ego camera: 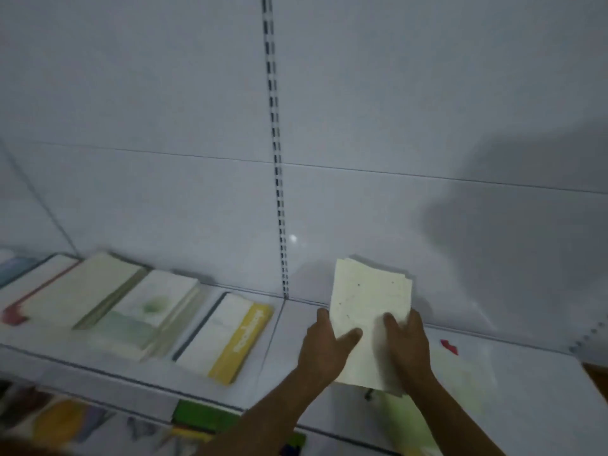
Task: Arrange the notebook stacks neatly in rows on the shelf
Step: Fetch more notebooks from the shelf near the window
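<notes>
A cream notebook stack (368,301) is held over the white shelf (289,350), just right of the slotted upright, its far end tilted up toward the back wall. My left hand (325,350) grips its left edge and my right hand (408,347) grips its right edge. To the left, several notebook stacks lie in a row: one with a yellow spine (230,340), one with a green-printed cover (144,314), a plain cream one (85,291) and one with a red edge (19,307). A pale notebook with a red mark (460,366) lies flat to the right of my hands.
The slotted metal upright (278,179) runs down the white back wall to the shelf. A spiral binding (589,337) shows at the far right edge. Below the shelf's front lip lie colourful books, among them a green one (204,416) and a yellow one (59,422).
</notes>
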A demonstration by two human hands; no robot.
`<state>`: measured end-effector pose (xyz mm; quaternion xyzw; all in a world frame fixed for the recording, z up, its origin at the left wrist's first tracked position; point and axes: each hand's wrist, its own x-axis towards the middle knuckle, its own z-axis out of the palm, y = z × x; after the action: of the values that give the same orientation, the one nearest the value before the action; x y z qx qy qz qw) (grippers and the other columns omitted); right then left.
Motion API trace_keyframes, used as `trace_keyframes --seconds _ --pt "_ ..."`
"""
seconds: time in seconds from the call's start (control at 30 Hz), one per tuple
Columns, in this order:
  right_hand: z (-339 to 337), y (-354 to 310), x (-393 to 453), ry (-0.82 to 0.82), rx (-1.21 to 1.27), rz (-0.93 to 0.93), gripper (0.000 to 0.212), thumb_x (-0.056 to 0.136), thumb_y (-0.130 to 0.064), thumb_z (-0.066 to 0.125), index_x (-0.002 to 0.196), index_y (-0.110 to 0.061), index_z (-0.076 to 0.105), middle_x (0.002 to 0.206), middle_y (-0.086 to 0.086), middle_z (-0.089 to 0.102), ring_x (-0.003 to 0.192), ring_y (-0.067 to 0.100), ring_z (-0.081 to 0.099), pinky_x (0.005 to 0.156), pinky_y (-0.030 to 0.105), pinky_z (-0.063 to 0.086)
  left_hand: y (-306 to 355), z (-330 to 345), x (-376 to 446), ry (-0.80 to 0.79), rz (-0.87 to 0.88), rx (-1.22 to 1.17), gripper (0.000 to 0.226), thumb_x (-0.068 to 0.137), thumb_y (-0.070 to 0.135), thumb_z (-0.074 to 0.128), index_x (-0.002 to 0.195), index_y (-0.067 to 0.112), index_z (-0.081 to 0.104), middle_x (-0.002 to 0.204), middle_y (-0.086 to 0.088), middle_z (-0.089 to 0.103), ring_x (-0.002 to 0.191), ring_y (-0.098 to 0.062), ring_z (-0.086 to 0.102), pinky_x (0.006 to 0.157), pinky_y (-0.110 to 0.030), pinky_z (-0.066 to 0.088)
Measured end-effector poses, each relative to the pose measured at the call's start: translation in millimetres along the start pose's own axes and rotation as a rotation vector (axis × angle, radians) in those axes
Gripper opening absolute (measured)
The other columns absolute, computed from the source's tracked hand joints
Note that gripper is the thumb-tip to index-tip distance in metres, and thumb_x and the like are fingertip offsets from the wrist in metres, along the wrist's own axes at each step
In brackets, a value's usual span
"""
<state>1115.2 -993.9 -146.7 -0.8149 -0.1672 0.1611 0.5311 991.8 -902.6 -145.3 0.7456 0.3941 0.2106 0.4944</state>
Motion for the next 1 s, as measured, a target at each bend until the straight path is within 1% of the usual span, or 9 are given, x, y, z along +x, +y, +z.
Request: trace_keyframes --seconds 0.17,0.23,0.3,0.37,0.57,0.7,0.83,0.9,1.0 --pt "103 -50 -39 -0.182 0.035 -0.159 0.031 0.092 -0.028 0.054 0.121 -0.018 0.048 0.106 0.000 0.057 0.090 0.021 0.054 0.078 0.032 0.042 -48 -115 -20 0.069 -0.039 -0.117 0.044 0.085 0.042 0.067 0.115 0.028 0.037 0.118 0.004 0.060 0.102 -0.012 0.060 0.070 -0.017 0.049" --pt "145 -72 -57 -0.259 0.037 -0.206 0.028 0.091 -0.028 0.055 0.118 -0.021 0.048 0.106 -0.001 0.057 0.093 0.021 0.055 0.082 0.035 0.046 -66 -161 -31 0.054 -0.089 -0.220 0.053 0.084 0.033 0.070 0.121 0.032 0.032 0.125 0.005 0.053 0.106 -0.016 0.057 0.071 -0.028 0.054" --pt "188 -93 -74 -0.315 0.029 -0.250 0.025 0.090 -0.028 0.056 0.114 -0.023 0.048 0.104 -0.001 0.057 0.093 0.021 0.056 0.081 0.035 0.046 -84 -207 -44 0.000 -0.128 -0.364 0.068 0.082 0.027 0.072 0.129 0.041 0.025 0.125 0.008 0.047 0.102 -0.025 0.063 0.056 -0.036 0.058" --pt "232 -111 -93 -0.364 0.009 -0.293 0.028 0.090 -0.029 0.057 0.115 -0.021 0.048 0.105 -0.001 0.058 0.095 0.022 0.056 0.083 0.036 0.046 -103 -251 -56 -0.011 -0.125 -0.406 0.073 0.083 0.025 0.072 0.130 0.049 0.022 0.126 0.008 0.047 0.096 -0.027 0.067 0.050 -0.038 0.058" --pt "380 -169 -171 -0.576 -0.003 -0.374 0.036 0.092 -0.032 0.053 0.126 -0.020 0.048 0.115 0.001 0.060 0.102 0.023 0.056 0.090 0.042 0.046 -165 -391 -88 0.294 -0.072 -0.373 0.051 0.090 0.033 0.063 0.124 0.048 0.028 0.114 0.002 0.059 0.074 -0.022 0.070 0.043 -0.034 0.055" --pt "470 -204 -231 -0.665 0.012 -0.427 0.035 0.093 -0.028 0.052 0.126 -0.017 0.049 0.114 0.003 0.059 0.095 0.021 0.053 0.083 0.034 0.041 -211 -479 -111 0.443 -0.093 -0.374 0.034 0.091 0.036 0.060 0.112 0.049 0.037 0.105 0.002 0.062 0.081 -0.026 0.069 0.047 -0.037 0.057" --pt "536 -231 -280 -0.743 -0.003 -0.452 0.034 0.093 -0.031 0.051 0.124 -0.017 0.050 0.112 0.003 0.060 0.095 0.021 0.054 0.081 0.032 0.039 -246 -545 -125 0.577 -0.060 -0.354 0.028 0.094 0.023 0.058 0.112 0.036 0.041 0.108 0.005 0.062 0.087 -0.006 0.067 0.059 -0.017 0.054" --pt "564 -241 -297 -0.786 0.006 -0.483 0.035 0.093 -0.030 0.051 0.125 -0.017 0.049 0.107 0.000 0.059 0.090 0.018 0.053 0.079 0.029 0.038 -261 -570 -129 0.653 -0.082 -0.366 0.024 0.094 0.019 0.057 0.109 0.032 0.043 0.112 0.000 0.062 0.093 -0.009 0.064 0.067 -0.020 0.056" --pt "605 -255 -318 -0.836 -0.003 -0.515 0.033 0.093 -0.030 0.052 0.123 -0.017 0.049 0.097 -0.005 0.055 0.078 0.011 0.052 0.066 0.026 0.038 -279 -600 -134 0.741 -0.124 -0.350 0.025 0.095 0.019 0.056 0.104 0.038 0.042 0.116 -0.001 0.060 0.102 -0.019 0.061 0.083 -0.036 0.057"
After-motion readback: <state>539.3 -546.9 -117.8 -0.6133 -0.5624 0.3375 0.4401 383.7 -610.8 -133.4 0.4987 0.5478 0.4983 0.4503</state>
